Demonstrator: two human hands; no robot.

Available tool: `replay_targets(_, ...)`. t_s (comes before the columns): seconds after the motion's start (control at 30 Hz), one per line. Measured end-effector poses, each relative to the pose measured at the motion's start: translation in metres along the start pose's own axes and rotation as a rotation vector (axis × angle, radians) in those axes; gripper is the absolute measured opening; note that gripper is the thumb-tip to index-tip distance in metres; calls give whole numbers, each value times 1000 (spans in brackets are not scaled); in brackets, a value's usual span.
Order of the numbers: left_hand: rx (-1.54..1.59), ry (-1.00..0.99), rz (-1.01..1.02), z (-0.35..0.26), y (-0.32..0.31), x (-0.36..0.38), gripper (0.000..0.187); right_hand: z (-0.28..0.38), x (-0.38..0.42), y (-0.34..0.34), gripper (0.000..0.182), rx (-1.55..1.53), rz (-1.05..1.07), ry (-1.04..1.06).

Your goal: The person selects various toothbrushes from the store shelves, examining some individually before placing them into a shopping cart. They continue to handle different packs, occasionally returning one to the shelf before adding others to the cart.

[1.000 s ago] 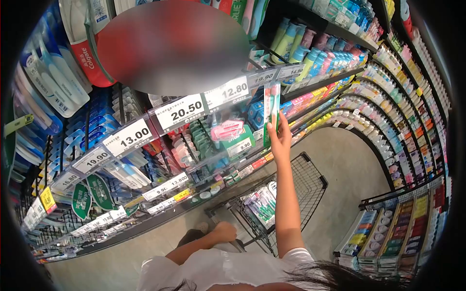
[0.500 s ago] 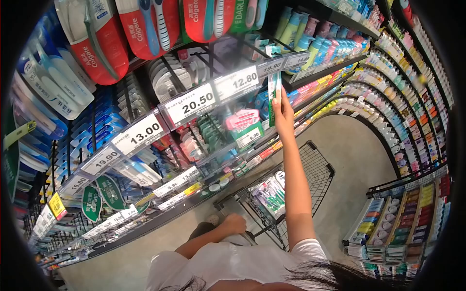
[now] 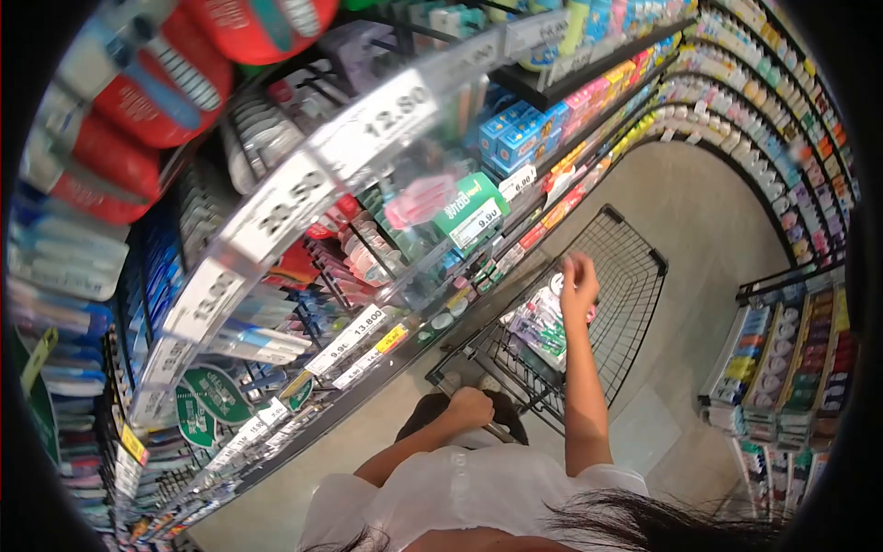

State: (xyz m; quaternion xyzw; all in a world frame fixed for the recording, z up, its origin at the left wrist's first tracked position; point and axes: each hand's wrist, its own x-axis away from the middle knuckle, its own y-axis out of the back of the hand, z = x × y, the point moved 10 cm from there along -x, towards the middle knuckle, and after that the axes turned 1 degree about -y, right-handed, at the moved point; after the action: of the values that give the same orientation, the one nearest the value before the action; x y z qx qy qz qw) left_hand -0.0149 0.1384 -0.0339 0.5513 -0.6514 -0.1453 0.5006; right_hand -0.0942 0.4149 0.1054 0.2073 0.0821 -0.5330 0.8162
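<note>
My left hand (image 3: 471, 408) is closed around the handle of a black wire shopping cart (image 3: 635, 345), close to my body. Above the cart basket is my right hand (image 3: 578, 287), its fingers curled; whatever it may hold is hidden. Beneath and beside that hand, a pile of packaged goods (image 3: 543, 327) in white, purple and green lies in the cart. The shelf with price labels (image 3: 372, 120) runs along the left, stocked with red toothbrush packs (image 3: 175, 78).
Blue boxes (image 3: 520, 133) sit on a lower shelf ahead. Curved shelves of bottles (image 3: 736, 120) line the far right side. A low display rack (image 3: 782, 368) stands right of the cart, across the grey floor (image 3: 685, 198).
My right hand has come back from the shelf to above the cart; the slim green-and-white pack it held is no longer visible in it. The view has shifted, and my left hand remains at the handle.
</note>
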Motion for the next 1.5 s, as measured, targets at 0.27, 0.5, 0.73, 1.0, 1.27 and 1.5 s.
replay_targets(0.27, 14, 64, 142, 5, -13, 10, 22, -408, 231, 114, 33, 924, 490, -738)
replay_targets(0.5, 38, 133, 82, 7, -3, 3, 12, -481, 252, 65, 66, 1052, 697, -828)
replay_targets(0.73, 41, 170, 306, 14, -29, 9, 15, -481, 236, 3, 42, 1199, 709, -408)
replay_targets(1.0, 227, 193, 356, 20, -42, 17, 13, -464, 228, -1, 21, 1242, 692, -345)
replay_targets(1.27, 28, 14, 1, 2, -2, 7, 12, -399, 247, 46, 24, 1278, 696, -367)
replay_targets(1.5, 19, 23, -208, 3, 10, 18, 15, -273, 199, 80, 30, 750, 304, -540)
